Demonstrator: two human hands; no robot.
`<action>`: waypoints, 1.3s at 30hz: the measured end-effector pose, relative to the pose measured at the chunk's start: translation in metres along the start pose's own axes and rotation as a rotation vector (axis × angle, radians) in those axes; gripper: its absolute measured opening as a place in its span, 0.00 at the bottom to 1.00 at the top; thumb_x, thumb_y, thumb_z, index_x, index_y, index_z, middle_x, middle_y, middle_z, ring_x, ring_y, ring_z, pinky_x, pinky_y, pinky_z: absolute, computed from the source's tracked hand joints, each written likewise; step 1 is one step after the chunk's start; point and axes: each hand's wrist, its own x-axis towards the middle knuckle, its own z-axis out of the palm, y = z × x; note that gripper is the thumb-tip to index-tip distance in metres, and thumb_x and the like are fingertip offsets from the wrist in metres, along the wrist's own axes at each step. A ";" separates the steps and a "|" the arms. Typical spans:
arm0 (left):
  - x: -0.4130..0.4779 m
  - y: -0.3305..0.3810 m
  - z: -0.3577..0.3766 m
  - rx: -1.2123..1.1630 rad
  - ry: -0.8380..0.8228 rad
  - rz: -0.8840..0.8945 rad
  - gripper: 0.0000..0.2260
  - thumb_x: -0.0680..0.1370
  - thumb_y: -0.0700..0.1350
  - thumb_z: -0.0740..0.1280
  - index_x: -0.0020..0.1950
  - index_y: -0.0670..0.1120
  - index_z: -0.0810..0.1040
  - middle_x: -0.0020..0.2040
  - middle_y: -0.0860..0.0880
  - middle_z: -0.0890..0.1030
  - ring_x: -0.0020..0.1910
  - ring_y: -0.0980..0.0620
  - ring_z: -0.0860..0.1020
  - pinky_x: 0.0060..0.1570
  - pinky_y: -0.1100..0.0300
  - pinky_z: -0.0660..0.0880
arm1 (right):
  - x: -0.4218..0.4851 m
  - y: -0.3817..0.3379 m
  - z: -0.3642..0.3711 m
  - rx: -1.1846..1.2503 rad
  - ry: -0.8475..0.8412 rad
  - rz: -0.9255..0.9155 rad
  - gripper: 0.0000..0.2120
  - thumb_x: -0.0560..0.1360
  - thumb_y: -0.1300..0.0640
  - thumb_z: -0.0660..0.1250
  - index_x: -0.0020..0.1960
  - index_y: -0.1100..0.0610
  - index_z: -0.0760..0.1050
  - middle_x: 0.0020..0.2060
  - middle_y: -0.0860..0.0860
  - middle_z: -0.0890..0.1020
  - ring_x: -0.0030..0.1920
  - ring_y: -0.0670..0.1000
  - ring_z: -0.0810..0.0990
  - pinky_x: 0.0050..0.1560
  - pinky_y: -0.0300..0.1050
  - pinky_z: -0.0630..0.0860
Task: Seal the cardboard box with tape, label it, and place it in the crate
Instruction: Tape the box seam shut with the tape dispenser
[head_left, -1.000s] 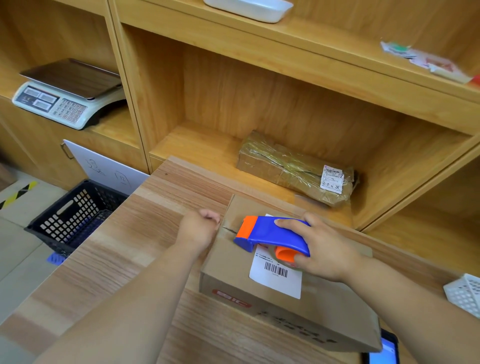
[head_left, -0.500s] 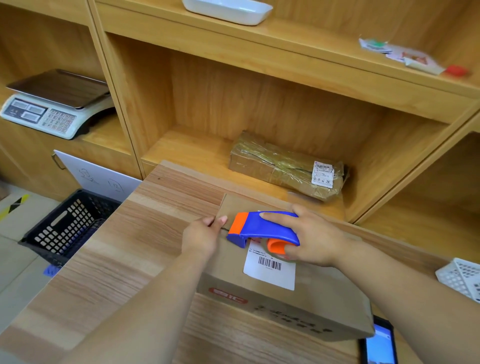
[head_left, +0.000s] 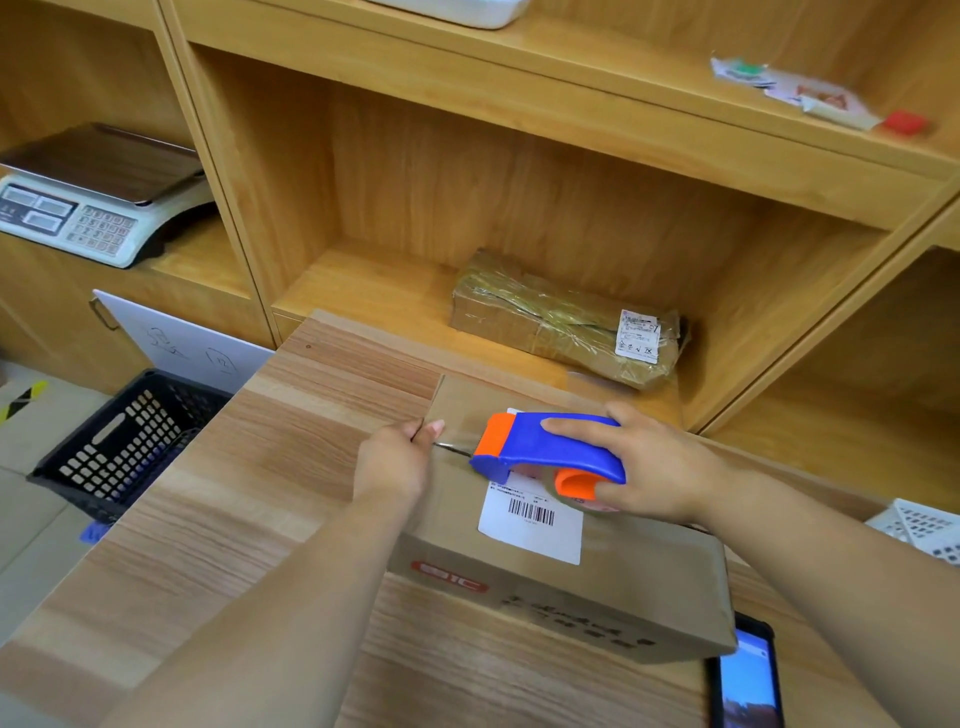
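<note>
One cardboard box (head_left: 644, 587) lies on tabletop (head_left: 218, 519), its far-left corner near tabletop's back edge, white label (head_left: 530, 525) on top. Your right hand (head_left: 654, 467) grips blue-orange tape dispenser (head_left: 545, 452) over box top; your left hand (head_left: 400, 462) pinches tape end at box's left edge. Open tabletop to left. One black crate (head_left: 114, 447) on floor beyond tabletop's left edge. One wrapped parcel (head_left: 561, 322) on shelf behind

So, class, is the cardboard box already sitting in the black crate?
No, the cardboard box lies on the wooden table, while the black crate stands on the floor.
</note>
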 end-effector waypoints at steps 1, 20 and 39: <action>0.000 -0.001 -0.001 0.001 -0.003 -0.001 0.15 0.80 0.53 0.62 0.55 0.46 0.82 0.49 0.42 0.82 0.54 0.42 0.77 0.46 0.61 0.66 | -0.001 0.002 0.001 0.003 0.005 -0.005 0.33 0.73 0.42 0.66 0.71 0.28 0.52 0.58 0.48 0.67 0.54 0.50 0.72 0.46 0.37 0.69; -0.002 0.009 0.003 0.393 0.014 0.179 0.19 0.83 0.52 0.52 0.67 0.44 0.71 0.64 0.41 0.75 0.64 0.40 0.71 0.58 0.51 0.70 | -0.017 0.014 0.004 0.012 0.050 -0.027 0.32 0.73 0.43 0.67 0.73 0.35 0.57 0.54 0.45 0.60 0.49 0.45 0.66 0.47 0.33 0.60; -0.003 0.015 0.027 0.985 -0.260 0.428 0.24 0.82 0.55 0.39 0.76 0.57 0.33 0.77 0.55 0.31 0.75 0.47 0.30 0.74 0.43 0.35 | -0.006 0.017 0.005 0.157 -0.011 0.008 0.30 0.68 0.28 0.61 0.68 0.29 0.61 0.59 0.47 0.69 0.59 0.49 0.71 0.60 0.44 0.69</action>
